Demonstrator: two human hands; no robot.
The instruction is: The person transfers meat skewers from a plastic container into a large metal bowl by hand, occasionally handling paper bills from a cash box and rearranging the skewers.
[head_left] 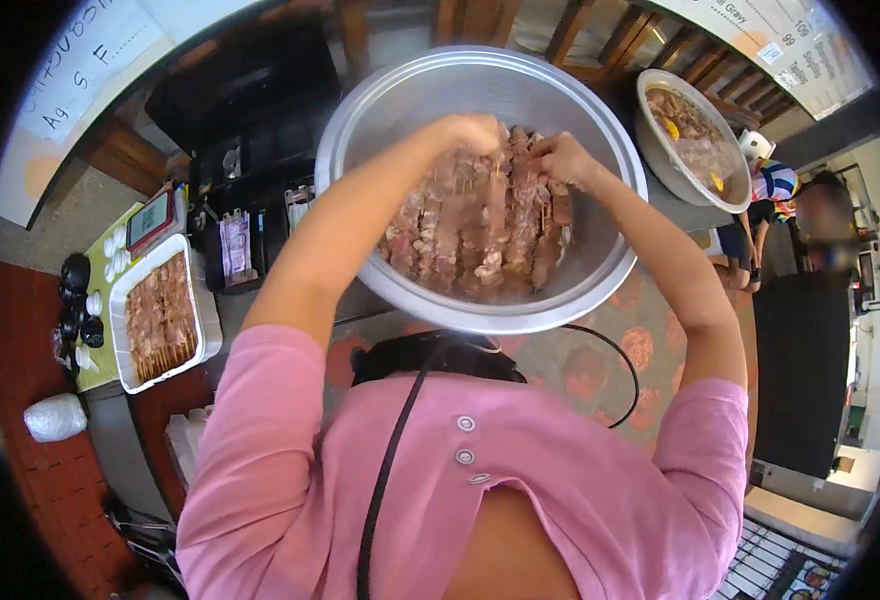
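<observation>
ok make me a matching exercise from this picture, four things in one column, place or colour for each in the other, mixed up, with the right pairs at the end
Things:
1. large metal basin
2. white tray
3. smaller basin
4. left hand

Place or colour:
A. far left, with skewers packed in rows
B. upper right, with yellow pieces among its contents
C. at the skewered meat
D. upper middle, silvery grey

Right pairs: 1-D, 2-A, 3-B, 4-C
</observation>
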